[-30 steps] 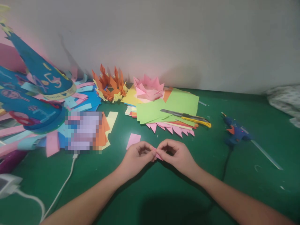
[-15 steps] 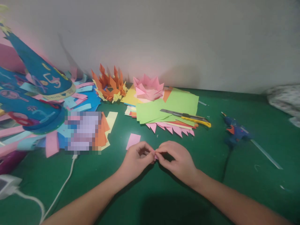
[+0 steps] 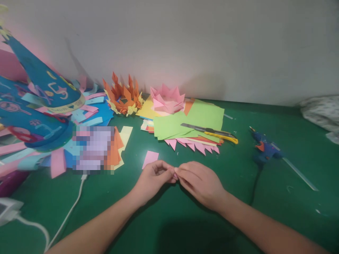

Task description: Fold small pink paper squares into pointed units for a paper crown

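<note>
My left hand [image 3: 153, 178] and my right hand [image 3: 201, 183] meet fingertip to fingertip low over the green table [image 3: 185, 218]. Both pinch a small folded pink paper piece [image 3: 175, 175], which is almost hidden between the fingers. A loose pink paper slip [image 3: 150, 158] lies flat just beyond my left hand. Further back, several folded pink paper points [image 3: 193, 145] stick out from under a stack of green paper sheets [image 3: 185, 121].
A yellow utility knife [image 3: 212, 133] rests on the green sheets. A pink paper crown [image 3: 167, 100] and an orange one [image 3: 123, 95] stand by the wall. A blue glue gun [image 3: 265, 148] lies at right. Blue party hats [image 3: 39, 95] and paper strips fill the left; a white cable [image 3: 71, 208] crosses there.
My right hand has lowered and flattened its fingers over the pink piece, covering more of it. My left hand has hardly moved.
</note>
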Available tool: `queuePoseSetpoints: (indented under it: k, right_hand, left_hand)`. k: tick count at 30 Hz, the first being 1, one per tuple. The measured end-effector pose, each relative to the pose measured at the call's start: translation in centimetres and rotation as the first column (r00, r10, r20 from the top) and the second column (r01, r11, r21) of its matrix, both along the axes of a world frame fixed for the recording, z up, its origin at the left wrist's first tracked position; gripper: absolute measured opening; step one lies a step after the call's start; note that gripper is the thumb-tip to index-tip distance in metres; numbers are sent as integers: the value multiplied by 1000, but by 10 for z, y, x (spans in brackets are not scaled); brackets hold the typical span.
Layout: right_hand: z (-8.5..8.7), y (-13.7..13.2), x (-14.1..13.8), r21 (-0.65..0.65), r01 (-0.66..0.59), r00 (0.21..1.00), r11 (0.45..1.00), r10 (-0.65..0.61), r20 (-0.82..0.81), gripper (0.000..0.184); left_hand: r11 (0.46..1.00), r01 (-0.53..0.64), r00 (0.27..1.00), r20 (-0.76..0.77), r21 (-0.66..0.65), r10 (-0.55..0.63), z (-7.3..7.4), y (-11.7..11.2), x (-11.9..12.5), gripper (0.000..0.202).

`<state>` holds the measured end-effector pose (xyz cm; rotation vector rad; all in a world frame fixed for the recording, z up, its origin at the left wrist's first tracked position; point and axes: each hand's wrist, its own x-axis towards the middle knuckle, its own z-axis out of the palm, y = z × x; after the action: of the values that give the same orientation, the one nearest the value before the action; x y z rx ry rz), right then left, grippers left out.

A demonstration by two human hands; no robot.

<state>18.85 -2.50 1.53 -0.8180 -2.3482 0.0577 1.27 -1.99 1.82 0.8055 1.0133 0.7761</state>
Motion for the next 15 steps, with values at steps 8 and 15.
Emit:
queuePoseSetpoints:
  k: [8, 15]
  right_hand:
    - [-1, 1, 1, -85, -12, 999, 996, 15, 35, 16]
    - [4, 4, -5, -535, -37, 919, 844, -183, -351, 9]
  left_hand:
    - [999, 33, 999, 7, -3, -33, 1, 1, -3, 28]
    - [992, 28, 998, -61, 121, -21, -4, 0, -3, 21]
